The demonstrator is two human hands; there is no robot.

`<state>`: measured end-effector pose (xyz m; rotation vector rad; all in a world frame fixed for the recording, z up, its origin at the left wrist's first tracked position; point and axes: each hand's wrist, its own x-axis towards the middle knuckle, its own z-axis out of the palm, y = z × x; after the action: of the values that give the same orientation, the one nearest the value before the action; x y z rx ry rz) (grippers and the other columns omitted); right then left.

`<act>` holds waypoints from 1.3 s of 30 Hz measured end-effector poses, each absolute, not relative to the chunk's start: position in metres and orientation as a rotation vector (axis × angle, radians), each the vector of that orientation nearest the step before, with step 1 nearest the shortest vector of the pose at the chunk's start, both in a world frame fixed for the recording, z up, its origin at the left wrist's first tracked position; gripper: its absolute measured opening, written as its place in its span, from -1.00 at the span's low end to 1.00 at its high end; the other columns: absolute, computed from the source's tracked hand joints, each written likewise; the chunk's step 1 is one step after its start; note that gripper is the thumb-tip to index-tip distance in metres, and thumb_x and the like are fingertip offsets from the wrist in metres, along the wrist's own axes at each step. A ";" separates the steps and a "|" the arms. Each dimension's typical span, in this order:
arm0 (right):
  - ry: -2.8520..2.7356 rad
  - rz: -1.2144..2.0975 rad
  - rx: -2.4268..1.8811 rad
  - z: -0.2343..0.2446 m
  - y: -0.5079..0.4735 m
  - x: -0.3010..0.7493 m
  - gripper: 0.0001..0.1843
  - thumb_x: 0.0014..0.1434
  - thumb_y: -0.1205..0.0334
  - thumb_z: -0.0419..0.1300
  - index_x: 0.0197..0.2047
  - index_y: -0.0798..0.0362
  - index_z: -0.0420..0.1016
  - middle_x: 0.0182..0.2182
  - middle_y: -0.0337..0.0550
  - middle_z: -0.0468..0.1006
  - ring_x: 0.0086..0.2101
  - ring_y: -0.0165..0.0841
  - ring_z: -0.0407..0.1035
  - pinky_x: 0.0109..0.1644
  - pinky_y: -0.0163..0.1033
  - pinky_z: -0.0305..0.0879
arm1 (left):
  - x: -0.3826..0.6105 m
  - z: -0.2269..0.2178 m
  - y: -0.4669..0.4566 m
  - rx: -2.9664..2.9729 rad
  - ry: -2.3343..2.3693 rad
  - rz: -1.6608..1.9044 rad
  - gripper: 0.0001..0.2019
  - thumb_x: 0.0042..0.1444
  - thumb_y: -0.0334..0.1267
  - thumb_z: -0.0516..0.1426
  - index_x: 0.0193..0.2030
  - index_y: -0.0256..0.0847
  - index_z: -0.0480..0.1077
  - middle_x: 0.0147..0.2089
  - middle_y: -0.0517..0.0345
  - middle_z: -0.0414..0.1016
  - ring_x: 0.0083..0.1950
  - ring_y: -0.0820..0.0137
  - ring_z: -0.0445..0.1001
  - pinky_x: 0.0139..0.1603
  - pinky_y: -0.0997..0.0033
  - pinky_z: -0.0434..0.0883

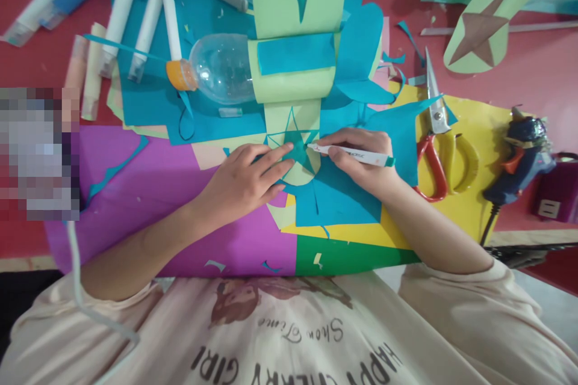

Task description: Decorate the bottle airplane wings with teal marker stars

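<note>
My right hand [368, 156] grips a white marker [354, 153] with a green end, its tip on a green star [298, 141] drawn on a rounded pale green paper strip [303, 175]. Part of the star is filled in green; its upper point shows only an outline. Fingers spread, my left hand [253, 177] lies flat with its fingertips on the star's left side. Just above, a clear plastic bottle [223, 69] with an orange cap [180, 74] lies on its side, wrapped in pale green paper with a blue paper band [295, 53].
Red-and-yellow-handled scissors [436, 126] and a blue glue gun [515, 159] lie on yellow paper [469, 117] at right. Several white markers [147, 33] sit at upper left. Purple paper [149, 192] and blue sheets cover the red table. A strip with a brown star [481, 36] lies at upper right.
</note>
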<state>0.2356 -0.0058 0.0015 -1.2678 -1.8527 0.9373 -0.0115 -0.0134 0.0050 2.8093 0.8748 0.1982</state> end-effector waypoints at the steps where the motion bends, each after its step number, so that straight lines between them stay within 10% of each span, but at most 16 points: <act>1: -1.846 0.947 -1.269 0.002 -0.006 0.235 -0.81 0.20 0.25 0.18 -0.32 0.04 0.64 -0.39 -0.19 0.70 -0.42 -0.38 0.55 -0.36 -0.31 0.43 | -0.011 0.005 -0.013 2.809 0.876 0.197 -0.69 0.38 -0.27 0.03 0.19 -0.26 0.37 0.31 -0.08 0.39 0.10 0.11 0.45 0.09 0.07 0.45; 39: -1.680 1.058 -1.371 0.001 -0.006 0.233 -0.77 0.19 0.05 0.24 -0.25 0.02 0.61 -0.35 -0.17 0.66 -0.42 -0.40 0.51 -0.39 -0.32 0.41 | -0.013 0.005 -0.014 2.749 0.896 0.174 -0.69 0.38 -0.26 0.03 0.21 -0.21 0.36 0.31 -0.07 0.38 0.13 0.10 0.45 0.12 0.04 0.43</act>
<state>0.2334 -0.0056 0.0008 -1.3714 -1.6796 1.0582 -0.0127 -0.0137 0.0046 2.7485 0.8960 0.1737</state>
